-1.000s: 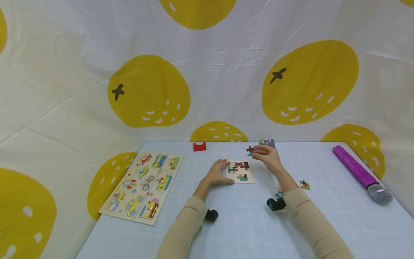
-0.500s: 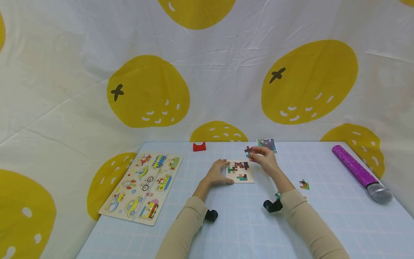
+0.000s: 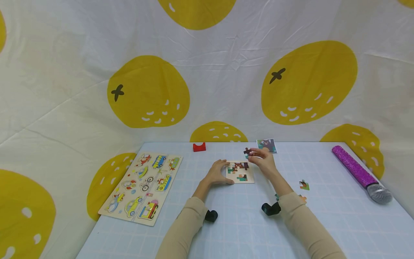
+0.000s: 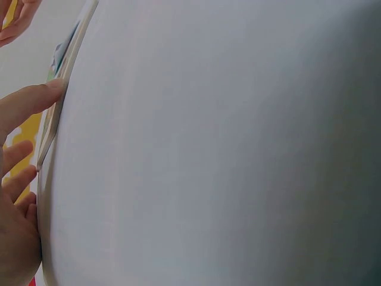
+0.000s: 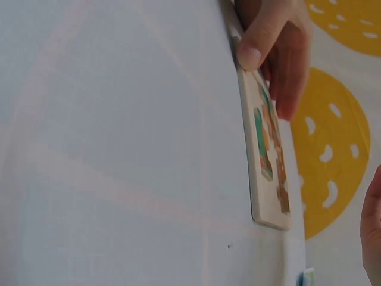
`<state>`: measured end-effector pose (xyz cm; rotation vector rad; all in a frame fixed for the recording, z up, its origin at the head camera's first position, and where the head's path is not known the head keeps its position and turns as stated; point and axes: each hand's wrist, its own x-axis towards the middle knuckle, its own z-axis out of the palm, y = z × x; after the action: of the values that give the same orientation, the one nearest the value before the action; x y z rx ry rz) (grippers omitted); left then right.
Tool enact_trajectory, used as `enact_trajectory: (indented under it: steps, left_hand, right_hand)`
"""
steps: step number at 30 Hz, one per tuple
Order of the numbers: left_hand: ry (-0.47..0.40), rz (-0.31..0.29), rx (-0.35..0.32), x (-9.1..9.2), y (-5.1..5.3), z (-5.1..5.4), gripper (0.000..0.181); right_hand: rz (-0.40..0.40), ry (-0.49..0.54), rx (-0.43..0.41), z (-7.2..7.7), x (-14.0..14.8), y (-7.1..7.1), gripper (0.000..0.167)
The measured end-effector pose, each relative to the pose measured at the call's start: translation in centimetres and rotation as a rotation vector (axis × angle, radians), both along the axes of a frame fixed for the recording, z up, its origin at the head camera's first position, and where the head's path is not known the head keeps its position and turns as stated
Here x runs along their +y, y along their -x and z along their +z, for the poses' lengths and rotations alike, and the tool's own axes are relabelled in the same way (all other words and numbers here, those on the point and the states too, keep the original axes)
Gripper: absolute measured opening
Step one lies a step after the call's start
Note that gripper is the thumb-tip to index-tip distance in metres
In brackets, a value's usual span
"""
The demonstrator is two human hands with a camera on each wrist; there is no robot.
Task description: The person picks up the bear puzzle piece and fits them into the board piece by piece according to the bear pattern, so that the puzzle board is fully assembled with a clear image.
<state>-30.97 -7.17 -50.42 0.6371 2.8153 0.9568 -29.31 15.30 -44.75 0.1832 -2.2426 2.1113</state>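
Note:
A small wooden jigsaw board [image 3: 249,178] lies mid-table with several pieces in its recess. My left hand [image 3: 215,172] holds its left side, thumb at the near corner and fingers at the far edge. In the left wrist view, the thumb [image 4: 36,102] presses on the board's rim. My right hand [image 3: 266,162] pinches a dark brown and teal jigsaw piece [image 3: 247,152] above the table, just beyond the board. In the right wrist view, the board [image 5: 257,199] appears edge-on under the left hand [image 5: 280,42]; the held piece is out of that view.
A picture card [image 3: 267,144] lies behind the right hand. Loose jigsaw pieces [image 3: 304,185] lie to the right, some partly behind the sleeve. A vehicle peg puzzle [image 3: 142,189] is at left, a red block [image 3: 199,146] at the back, and a purple glitter microphone [image 3: 355,167] at far right.
My right hand has shifted slightly left and a little nearer with the jigsaw piece. Its forearm has moved left too, uncovering an orange piece. The left hand and board have stayed put.

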Motion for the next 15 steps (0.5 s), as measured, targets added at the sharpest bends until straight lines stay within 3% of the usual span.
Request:
enact_trajectory:
  steps: [3,9,15]
  left_hand:
    - [0.002,0.005,-0.013,0.0,0.0,0.1,0.081]
    - [0.008,0.004,-0.019,0.1,-0.1,0.1,0.081]
    - [0.004,0.009,-0.027,0.1,0.0,0.1,0.081]
  right_hand:
    - [-0.009,0.006,0.006,0.2,-0.2,-0.3,0.045]
    - [-0.025,0.022,-0.020,-1.4,0.1,0.8,0.044]
    - [-0.049,-0.021,-0.073,-2.3,-0.1,1.1,0.040]
